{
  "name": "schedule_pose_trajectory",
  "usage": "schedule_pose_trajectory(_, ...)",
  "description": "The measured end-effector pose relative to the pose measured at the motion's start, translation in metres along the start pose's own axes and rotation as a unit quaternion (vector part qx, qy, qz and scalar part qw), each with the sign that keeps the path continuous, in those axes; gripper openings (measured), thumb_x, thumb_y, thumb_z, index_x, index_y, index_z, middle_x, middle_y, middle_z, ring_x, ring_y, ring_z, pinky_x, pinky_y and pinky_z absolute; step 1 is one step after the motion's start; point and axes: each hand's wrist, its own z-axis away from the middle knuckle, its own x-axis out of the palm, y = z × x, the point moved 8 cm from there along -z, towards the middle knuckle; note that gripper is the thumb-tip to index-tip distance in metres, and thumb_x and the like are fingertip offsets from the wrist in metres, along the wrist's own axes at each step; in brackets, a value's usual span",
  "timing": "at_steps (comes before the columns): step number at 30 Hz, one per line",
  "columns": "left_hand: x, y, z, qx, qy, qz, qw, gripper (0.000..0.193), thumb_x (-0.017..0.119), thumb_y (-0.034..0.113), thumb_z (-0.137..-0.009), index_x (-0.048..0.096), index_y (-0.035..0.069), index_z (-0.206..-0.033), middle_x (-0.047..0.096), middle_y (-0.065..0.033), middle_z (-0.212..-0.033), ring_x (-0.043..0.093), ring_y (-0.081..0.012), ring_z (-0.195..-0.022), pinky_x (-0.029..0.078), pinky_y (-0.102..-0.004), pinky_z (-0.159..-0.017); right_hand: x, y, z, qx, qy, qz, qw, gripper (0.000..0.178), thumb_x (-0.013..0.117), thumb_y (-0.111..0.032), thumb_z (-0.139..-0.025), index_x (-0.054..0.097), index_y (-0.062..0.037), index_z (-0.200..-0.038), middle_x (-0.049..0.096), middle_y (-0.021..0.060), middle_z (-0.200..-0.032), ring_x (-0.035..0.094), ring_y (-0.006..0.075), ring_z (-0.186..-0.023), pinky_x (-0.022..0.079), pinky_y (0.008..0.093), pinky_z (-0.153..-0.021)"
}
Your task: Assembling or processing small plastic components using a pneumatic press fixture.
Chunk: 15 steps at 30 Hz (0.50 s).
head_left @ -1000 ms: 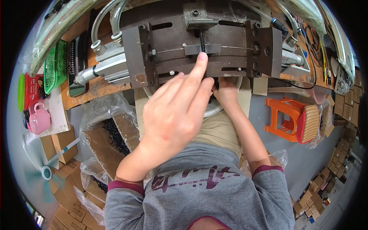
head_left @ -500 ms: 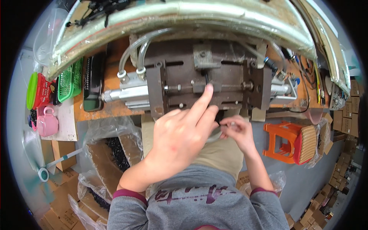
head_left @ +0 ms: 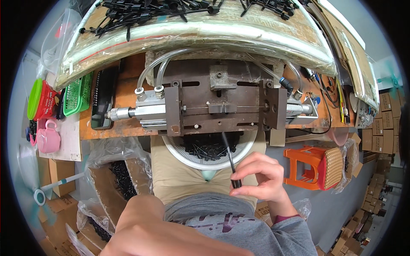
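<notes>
My right hand (head_left: pixel 260 176), in front of my lap, pinches a slim black plastic stick with a cylindrical head (head_left: pixel 236 182). Its thin end points away from me, over a round white basket (head_left: pixel 170 150) of similar black pieces (head_left: pixel 205 146) on my lap. Raised close to the camera at the lower left is my left hand (head_left: pixel 171 239), large and blurred, with its fingers cut off by the frame's edge. Beyond the basket stands a brown steel fixture (head_left: pixel 200 89) with a small central block (head_left: pixel 222 109), which neither hand touches.
Metal air cylinders (head_left: pixel 147 112) with clear hoses flank the fixture. A plastic-wrapped ledge (head_left: pixel 200 32) above bears many black pieces. Left are a black tray (head_left: pixel 102 96), a green basket (head_left: pixel 78 96) and a pink cup (head_left: pixel 48 138); right, an orange stool (head_left: pixel 305 166).
My left hand has left the fixture's central block and come back toward the camera. My right hand has drawn back, showing the black stick. The basket has come into view.
</notes>
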Motion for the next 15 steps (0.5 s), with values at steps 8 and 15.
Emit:
schedule_pose_trajectory(8, 0.007, -0.009, 0.001, -0.139, 0.102, 0.046, 0.984, 0.019, 0.055, 0.003, -0.094, 0.054, 0.005, -0.075, 0.057, -0.0111, -0.08, 0.047, -0.0121, -0.057, 0.038, -0.0219, -0.047, 0.001, -0.027, -0.029, -0.154, 0.083, 0.318, 0.932, 0.028, 0.081, 0.001, -0.065, 0.069, 0.0025, -0.091, 0.062, 0.0197, -0.113, 0.067, 0.027, -0.089, 0.057, 0.034, -0.074)
schedule_pose_trajectory(15, -0.012, 0.007, 0.001, -0.101, -0.105, 0.012, 0.989, 0.013, 0.07, 0.006, -0.085, 0.063, 0.009, -0.075, 0.059, -0.0034, -0.09, 0.057, -0.0133, -0.078, 0.047, -0.0237, -0.065, 0.015, 0.001, -0.035, -0.13, 0.051, 0.477, 0.868, 0.027, 0.078, -0.003, -0.065, 0.067, -0.0013, -0.089, 0.063, 0.0157, -0.121, 0.067, 0.024, -0.079, 0.052, 0.0305, -0.064)
